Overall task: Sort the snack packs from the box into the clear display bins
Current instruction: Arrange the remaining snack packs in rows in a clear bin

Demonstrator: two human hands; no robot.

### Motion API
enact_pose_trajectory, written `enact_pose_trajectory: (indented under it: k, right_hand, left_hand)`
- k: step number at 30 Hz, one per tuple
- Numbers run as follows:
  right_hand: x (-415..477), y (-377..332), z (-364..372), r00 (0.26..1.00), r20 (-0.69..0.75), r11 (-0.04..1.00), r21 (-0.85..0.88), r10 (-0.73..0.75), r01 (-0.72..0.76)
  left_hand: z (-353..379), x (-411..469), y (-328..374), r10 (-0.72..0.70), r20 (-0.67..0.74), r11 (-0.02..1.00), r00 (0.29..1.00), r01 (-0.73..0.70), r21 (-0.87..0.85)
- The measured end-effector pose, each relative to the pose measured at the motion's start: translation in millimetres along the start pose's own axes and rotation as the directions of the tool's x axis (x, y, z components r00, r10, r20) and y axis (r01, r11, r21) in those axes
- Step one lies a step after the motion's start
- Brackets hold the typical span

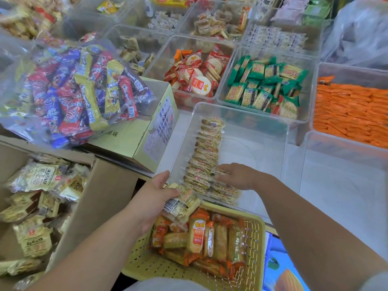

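The left hand (155, 198) clasped a stack of snack packs (182, 203) just outside the near left corner of the clear bin (252, 148), likely as a ready supply. Inside that bin, the right hand (237, 175) pinched one pack (220, 171) against the near end of the row (206, 152), apparently to keep it upright and tidy.

Clear rectangular plastic bin (281, 131): right half of floor bare, open from above. Left side taken by row of clear-wrapped cracker packs (206, 152), with right hand (237, 175) at the row's near end. Near rim crowded by left hand (155, 198) gripping stack of cracker packs (182, 204) and by yellow perforated plastic basket (256, 238). Pale yellow cardboard carton (147, 135) blocks the left, leaving a narrow strip of white surface (178, 127). Filled clear bin of green packs (305, 119) just beyond far rim.
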State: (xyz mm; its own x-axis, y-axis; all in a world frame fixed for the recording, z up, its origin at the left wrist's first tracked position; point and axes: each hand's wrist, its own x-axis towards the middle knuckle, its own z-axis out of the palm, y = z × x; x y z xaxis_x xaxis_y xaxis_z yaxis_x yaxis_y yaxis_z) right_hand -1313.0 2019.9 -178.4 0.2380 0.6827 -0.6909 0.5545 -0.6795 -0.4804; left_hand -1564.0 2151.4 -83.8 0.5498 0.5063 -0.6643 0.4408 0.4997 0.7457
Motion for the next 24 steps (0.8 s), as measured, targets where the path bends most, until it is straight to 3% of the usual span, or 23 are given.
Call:
enact_pose_trajectory:
  k: [4, 11, 15, 18, 21, 24]
  right_hand:
    - [0, 0, 3, 0.999, 0.038, 0.998, -0.061, -0.01, 0.012]
    - [-5, -1, 15, 0.998, -0.053, 0.999, 0.026, 0.031, -0.03]
    - [-25, -6, 11, 0.98, -0.167, 0.974, -0.18, 0.108, -0.138]
    - [-51, -19, 8, 0.942, -0.331, 0.95, -0.276, 0.052, -0.149]
    - [-84, -38, 12, 0.846, -0.485, 0.964, -0.24, -0.221, 0.114]
    - [-120, -68, 23, 0.777, -0.455, 0.87, 0.01, -0.435, 0.493]
  left_hand:
    - [0, -1, 1, -0.005, 0.007, 1.0, 1.0, 0.005, -0.001]
    - [5, -10, 4, -0.003, -0.019, 0.995, 1.0, 0.001, -0.1]
    - [2, -20, 9, -0.072, -0.022, 0.957, 0.997, 0.063, -0.284]
    - [-3, -28, 13, -0.093, 0.011, 0.908, 0.996, 0.089, -0.408]
    - [-3, -36, 17, -0.086, 0.059, 0.852, 0.995, 0.104, -0.513]
    - [-1, -43, 19, -0.107, 0.14, 0.839, 0.984, 0.165, -0.518]
